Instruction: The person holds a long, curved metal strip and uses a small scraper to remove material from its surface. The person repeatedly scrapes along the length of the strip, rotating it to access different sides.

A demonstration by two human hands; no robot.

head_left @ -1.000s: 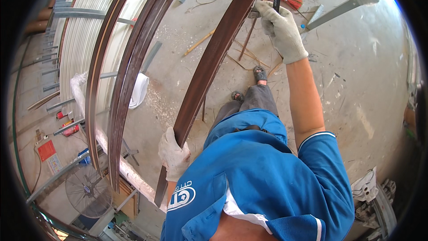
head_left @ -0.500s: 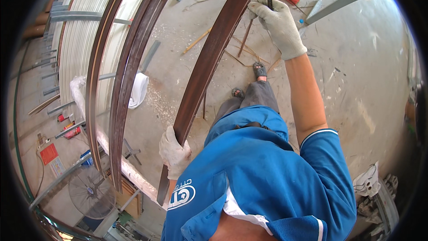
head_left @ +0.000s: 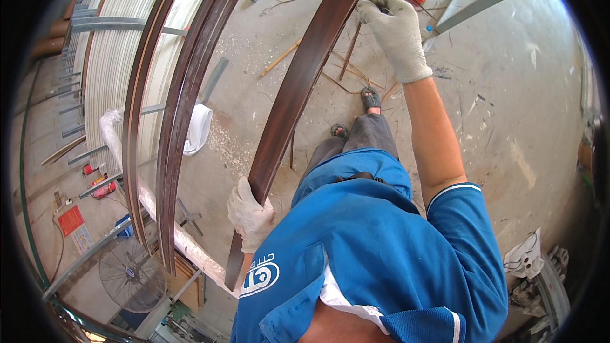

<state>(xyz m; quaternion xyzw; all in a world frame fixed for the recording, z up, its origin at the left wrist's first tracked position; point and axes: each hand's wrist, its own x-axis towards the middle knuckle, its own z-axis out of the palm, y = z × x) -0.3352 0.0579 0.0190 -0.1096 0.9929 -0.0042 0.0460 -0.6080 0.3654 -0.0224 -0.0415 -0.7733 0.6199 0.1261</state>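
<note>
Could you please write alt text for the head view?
A gloved left hand grips a long dark-brown strip, while the gloved right hand, holding a mostly hidden dark object, is close by the strip's right edge. More brown lengths are to the left, with a fan at lower left.

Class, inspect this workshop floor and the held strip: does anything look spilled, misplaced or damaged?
Yes. Small white flecks litter the grey floor left of the sandalled feet, like spilled debris. Thin brown sticks lie untidily at odd angles beyond them. The long dark-brown strip in the white-gloved left hand shows no clear damage.
</note>
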